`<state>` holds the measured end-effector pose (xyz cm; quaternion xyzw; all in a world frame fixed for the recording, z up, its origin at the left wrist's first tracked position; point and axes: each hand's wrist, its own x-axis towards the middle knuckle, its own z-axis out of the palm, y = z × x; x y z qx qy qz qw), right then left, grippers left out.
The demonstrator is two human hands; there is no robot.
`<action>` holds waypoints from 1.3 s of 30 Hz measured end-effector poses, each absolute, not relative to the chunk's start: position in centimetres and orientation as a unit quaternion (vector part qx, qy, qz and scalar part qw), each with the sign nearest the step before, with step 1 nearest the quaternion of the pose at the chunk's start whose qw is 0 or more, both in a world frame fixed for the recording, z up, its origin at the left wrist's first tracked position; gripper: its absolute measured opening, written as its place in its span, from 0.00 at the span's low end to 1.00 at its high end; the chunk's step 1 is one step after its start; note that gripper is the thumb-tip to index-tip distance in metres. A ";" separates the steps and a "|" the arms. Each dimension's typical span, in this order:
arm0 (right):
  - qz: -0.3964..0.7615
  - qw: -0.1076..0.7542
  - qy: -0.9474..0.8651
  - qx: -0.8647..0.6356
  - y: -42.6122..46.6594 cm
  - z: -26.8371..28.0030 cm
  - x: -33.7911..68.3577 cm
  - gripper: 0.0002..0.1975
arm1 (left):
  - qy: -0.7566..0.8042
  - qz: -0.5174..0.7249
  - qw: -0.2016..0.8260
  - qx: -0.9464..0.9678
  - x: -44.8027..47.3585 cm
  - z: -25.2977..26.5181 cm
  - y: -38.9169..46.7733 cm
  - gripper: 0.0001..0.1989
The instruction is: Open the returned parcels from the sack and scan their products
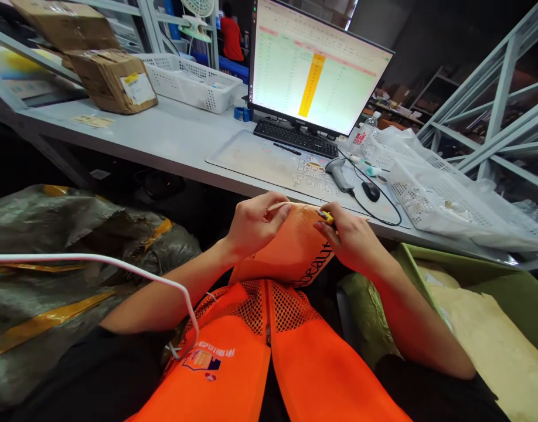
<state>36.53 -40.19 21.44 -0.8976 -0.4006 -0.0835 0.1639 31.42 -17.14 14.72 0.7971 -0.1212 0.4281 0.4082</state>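
Note:
An orange padded mailer point(278, 258) with black lettering is upright against my lap, below the desk's front edge. My left hand point(258, 225) is closed, pinching the mailer's top left edge between thumb and fingers. At the top right edge of the same mailer, my right hand point(350, 237) is wrapped around a small yellow utility knife point(326, 217), whose short metal end points left. Most of the knife is hidden in the palm. Whether the mailer is slit along its top I cannot tell.
Across the desk point(176, 135) stand a monitor point(317, 64), keyboard point(295, 138), barcode scanner point(339, 176), mouse point(371, 191), cardboard box point(111, 82) and white baskets point(194, 82). A green bin point(480, 269) with mailers is at right, wrapped sacks point(75, 246) at left. A white cable point(119, 262) crosses my left arm.

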 end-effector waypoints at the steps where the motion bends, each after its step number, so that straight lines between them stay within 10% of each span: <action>1: -0.097 0.105 -0.392 -0.909 -39.8 21.5 36.1 0.14 | -0.126 0.438 0.399 0.796 31.4 14.8 -17.3 0.09; 10: -0.113 -0.146 -0.297 -0.937 -36.7 21.7 34.7 0.15 | -0.218 0.549 0.281 0.756 31.0 14.4 -18.4 0.04; 18: -0.062 -0.152 -0.041 -0.986 -47.9 22.5 41.7 0.21 | -0.166 0.550 0.309 0.758 29.5 15.1 -13.7 0.02; 28: -0.096 -0.061 -0.352 -0.929 -36.2 20.6 33.2 0.18 | -0.197 0.529 0.247 0.788 28.8 14.8 -15.9 0.03; 39: -0.124 -0.099 -0.263 -0.952 -37.3 19.9 39.1 0.22 | -0.213 0.518 0.276 0.781 27.2 14.9 -16.1 0.03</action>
